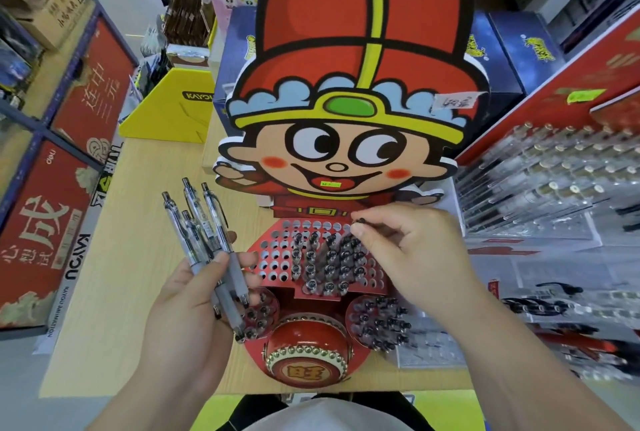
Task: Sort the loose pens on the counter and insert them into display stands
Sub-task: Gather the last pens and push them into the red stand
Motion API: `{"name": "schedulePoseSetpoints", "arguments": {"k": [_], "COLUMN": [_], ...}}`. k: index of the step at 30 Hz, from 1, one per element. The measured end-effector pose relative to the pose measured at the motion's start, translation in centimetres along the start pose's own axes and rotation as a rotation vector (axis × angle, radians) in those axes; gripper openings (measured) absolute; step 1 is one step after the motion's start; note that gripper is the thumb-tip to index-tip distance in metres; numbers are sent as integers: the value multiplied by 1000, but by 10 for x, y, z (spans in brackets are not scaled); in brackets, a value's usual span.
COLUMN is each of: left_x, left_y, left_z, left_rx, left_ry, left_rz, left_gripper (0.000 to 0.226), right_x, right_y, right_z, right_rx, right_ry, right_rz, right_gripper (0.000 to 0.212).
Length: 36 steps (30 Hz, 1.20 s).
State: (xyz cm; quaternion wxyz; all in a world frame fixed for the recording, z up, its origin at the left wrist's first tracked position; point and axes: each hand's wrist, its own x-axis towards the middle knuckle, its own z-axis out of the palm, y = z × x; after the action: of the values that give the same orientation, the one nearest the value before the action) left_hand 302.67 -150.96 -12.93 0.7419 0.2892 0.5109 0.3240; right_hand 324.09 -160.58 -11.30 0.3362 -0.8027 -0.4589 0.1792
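Midway through, your right hand (pixel 408 254) pinched what looked like a pen top (pixel 360 221) above the red stand (pixel 273 257) at frame centre. Your left hand (pixel 187 299) clasped the clear pens (pixel 204 233) lower left. Next, probably, you needed to push it straight down into a free hole.

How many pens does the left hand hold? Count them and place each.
4 show, fanned in the left hand: leftmost pen, short pen beside it, tallest pen, rightmost pen. More may hide behind. The right hand pinches a separate pen.
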Motion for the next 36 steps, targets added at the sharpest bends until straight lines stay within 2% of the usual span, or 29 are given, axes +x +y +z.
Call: {"name": "schedulePoseSetpoints", "arguments": {"k": [7,13,18,22,26,28,31,36], "left_x": [-5,-6,-11,-18,-25,-26,-26,-29], "left_y": [-2,-4,-2,1,6,8,10,13], "left_z": [2,1,-1,-6,-10,-14,-18,-17], "left_rx": [-20,-37,-32,-5,54,92,117,186], "left_ry": [-15,-25,-61,-111,-215,-283,-397,-573], "left_rz": [10,-1,-15,-42,-80,-102,-148,-170], "left_gripper": [36,33,24,26,23,16,12,8], "right_x": [14,30,36,28,7,-2,-13,-23], "right_y": [-10,-22,-28,-31,-45,-58,-73,-73], "right_z": [-7,-12,-13,-22,-32,-30,-11,11], "right_rx": [-105,-241,-273,-262,-102,97,429,654], "right_ry": [-195,-370,-428,-406,-73,-97,-256,-189], "right_rz": [110,124,126,157,101,138,287,400], "right_gripper": [16,19,15,26,18,16,16,9]}}
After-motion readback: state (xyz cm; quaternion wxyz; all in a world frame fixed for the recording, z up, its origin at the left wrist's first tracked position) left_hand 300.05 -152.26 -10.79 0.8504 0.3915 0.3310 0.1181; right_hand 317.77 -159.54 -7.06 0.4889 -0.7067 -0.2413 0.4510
